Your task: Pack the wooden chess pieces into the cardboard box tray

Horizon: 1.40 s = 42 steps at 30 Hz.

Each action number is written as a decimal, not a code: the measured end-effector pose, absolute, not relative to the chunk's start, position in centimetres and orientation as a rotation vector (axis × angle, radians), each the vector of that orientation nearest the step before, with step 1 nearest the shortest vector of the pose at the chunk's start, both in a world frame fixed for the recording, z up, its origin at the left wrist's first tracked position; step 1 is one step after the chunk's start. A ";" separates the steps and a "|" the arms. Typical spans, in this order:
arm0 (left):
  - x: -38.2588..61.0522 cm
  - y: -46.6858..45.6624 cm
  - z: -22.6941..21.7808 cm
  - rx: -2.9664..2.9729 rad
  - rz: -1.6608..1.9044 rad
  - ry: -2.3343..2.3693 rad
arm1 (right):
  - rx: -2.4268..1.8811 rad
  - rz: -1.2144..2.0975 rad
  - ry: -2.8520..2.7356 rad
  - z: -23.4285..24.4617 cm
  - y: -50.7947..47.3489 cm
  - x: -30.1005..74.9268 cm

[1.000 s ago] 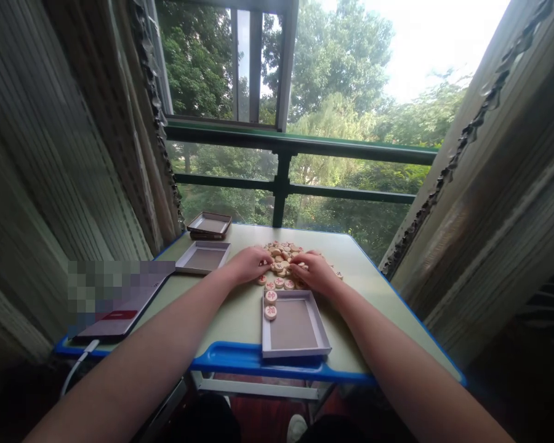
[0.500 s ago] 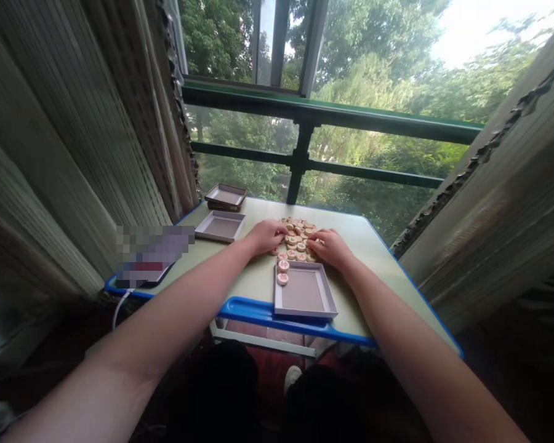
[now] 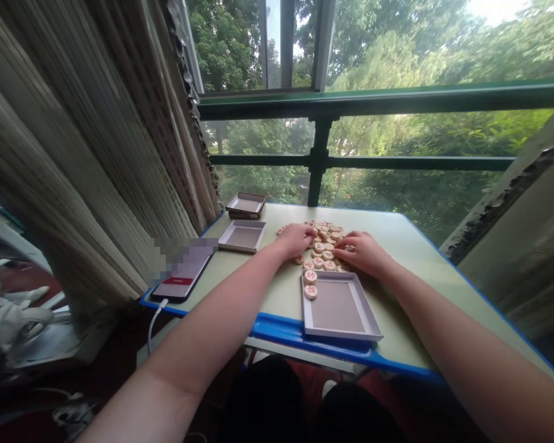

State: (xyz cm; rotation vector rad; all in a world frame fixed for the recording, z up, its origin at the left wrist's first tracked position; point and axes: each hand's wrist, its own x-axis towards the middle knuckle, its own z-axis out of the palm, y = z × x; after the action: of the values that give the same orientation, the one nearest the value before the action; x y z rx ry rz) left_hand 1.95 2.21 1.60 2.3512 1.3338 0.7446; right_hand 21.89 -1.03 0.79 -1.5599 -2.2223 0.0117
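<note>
A pile of round wooden Chinese chess pieces (image 3: 329, 247) with red and dark characters lies on the table, between my two hands. My left hand (image 3: 299, 239) is at the pile's left side, its fingers curled closed around a piece at the edge; that piece is mostly hidden. On the right, my right hand (image 3: 362, 251) rests against the pile with thumb and fingers bent but apart, and I see no piece gripped in it. Just in front of the pile is a shallow box tray (image 3: 365, 301). Two red-marked pieces (image 3: 310, 291) sit at its left side.
Another shallow tray (image 3: 242, 235) lies at the back left, with a brown-edged box (image 3: 245, 206) behind it. A phone (image 3: 184, 277) with a white charging cable (image 3: 153, 323) lies at the left edge. The table (image 3: 410, 271) has a blue rim, with a green railing (image 3: 397, 101) beyond.
The camera view has turned and lowered slightly, so everything sits further right in the picture. Both hands stay at the pile, with only small finger movements.
</note>
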 end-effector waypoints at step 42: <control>1.8 1.5 1.4 2.515 0.680 1.331 | -1.500 0.039 -2.107 1.4 -1.9 22.2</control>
State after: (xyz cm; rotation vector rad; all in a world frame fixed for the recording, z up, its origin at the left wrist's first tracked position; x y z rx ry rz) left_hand 1.85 1.53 1.36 2.5145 1.3307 0.6803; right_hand 22.25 -1.91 1.35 -1.4995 -2.1071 0.0390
